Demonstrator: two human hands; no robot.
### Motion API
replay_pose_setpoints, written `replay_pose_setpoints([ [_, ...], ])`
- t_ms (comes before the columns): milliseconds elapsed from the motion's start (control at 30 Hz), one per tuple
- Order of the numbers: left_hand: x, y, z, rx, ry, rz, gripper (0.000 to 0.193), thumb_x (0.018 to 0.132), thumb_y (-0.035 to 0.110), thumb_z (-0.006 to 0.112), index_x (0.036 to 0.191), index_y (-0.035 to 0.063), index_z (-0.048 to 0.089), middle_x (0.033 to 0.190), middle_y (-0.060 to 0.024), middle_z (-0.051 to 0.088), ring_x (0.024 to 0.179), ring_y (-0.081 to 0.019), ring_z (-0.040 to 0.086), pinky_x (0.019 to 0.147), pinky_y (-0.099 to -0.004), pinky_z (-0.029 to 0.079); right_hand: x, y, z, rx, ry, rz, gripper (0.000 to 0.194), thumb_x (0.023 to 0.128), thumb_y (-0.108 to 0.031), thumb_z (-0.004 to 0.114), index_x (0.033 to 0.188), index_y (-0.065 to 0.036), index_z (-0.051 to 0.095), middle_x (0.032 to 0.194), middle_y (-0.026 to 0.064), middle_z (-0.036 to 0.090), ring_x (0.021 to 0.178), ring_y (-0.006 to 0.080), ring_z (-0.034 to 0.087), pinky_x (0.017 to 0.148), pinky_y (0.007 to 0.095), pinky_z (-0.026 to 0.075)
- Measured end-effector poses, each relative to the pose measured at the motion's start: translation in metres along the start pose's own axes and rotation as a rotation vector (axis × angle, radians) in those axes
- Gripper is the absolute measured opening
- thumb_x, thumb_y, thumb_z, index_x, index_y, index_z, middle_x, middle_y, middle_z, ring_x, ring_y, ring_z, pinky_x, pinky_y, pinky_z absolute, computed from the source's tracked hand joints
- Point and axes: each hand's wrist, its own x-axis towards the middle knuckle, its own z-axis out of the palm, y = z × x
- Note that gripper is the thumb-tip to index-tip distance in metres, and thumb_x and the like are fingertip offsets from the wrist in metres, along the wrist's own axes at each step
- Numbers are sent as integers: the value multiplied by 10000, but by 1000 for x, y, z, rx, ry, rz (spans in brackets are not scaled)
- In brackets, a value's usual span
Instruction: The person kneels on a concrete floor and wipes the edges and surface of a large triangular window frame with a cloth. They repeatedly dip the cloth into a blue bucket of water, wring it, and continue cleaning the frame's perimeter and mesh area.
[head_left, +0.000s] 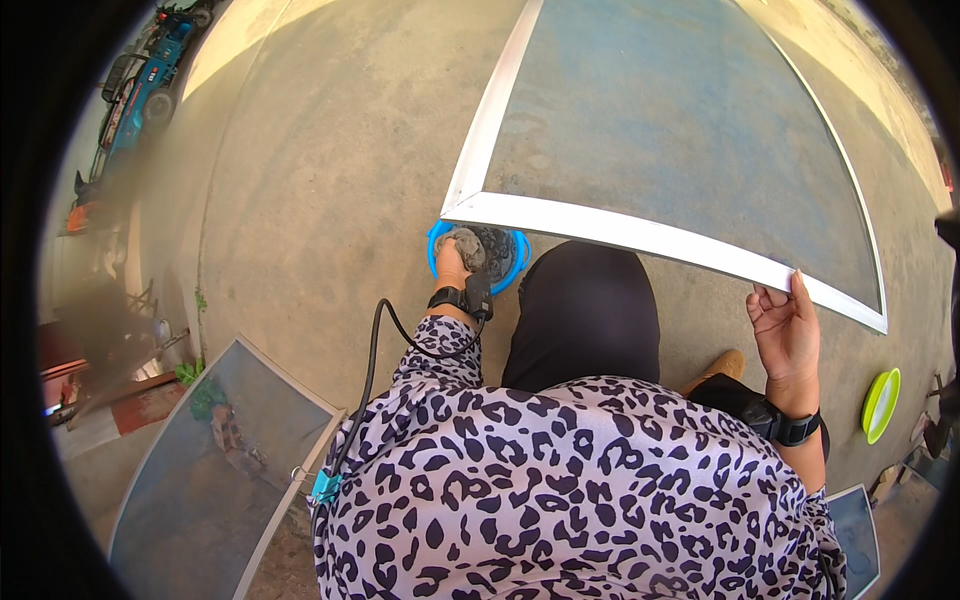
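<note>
A large window screen with a white frame (637, 225) and fine mesh (675, 127) spans the upper right of the view. My right hand (787, 322) grips its near rail, close to the right corner, with the thumb and fingers on the white edge. At the opposite corner, my left hand (452, 262) holds a wet grey cloth (469, 249) over or in a blue bucket (523, 259). Dark, murky water (501, 251) shows in the bucket beside the cloth. The screen's left corner overlaps the bucket's far rim in the view. My left fingers are partly hidden by the cloth.
Another framed screen (240, 480) stands at the lower left, and a smaller one (855, 532) at the lower right. A green basin (880, 405) is on the right. A blue vehicle (142, 105) stands at the far upper left. A cable runs along my left arm.
</note>
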Motion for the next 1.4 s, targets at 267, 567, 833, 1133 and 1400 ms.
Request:
replay_pose_setpoints([
  [267,26,-17,-2,2236,-158,868,234,744,241,643,889,62,688,998,-165,647,941,-330,613,766,-422,494,-1,0,2,7,42,-12,260,981,-239,413,1059,-56,580,954,80,674,882,177,619,753,315,491],
  [567,30,-26,-1,1376,167,-35,434,829,276,667,1162,8,588,1078,-196,622,1016,-364,582,784,-460,493,0,-2,2,-14,30,1,283,984,-244,404,1083,-42,576,958,78,673,873,170,618,758,311,488],
  [833,19,-25,-4,1095,-40,21,411,862,350,633,1163,73,593,1088,-77,644,1025,-200,577,876,-346,430,2,-1,1,-19,2,9,280,983,-241,403,1079,-43,578,963,83,672,866,174,619,759,315,493],
  [1133,-18,-15,28,591,-84,-332,248,896,319,553,790,97,584,574,-24,485,414,-145,411,386,-274,344,5,-2,-4,4,8,24,275,982,-238,406,1089,-44,569,973,93,670,883,189,616,757,316,498],
  [1400,-39,35,22,629,-145,-152,234,862,277,604,981,76,609,895,-37,613,722,-150,545,482,-284,390,13,2,-26,20,23,34,268,978,-235,417,1096,-47,567,986,87,666,914,191,609,758,320,494],
])
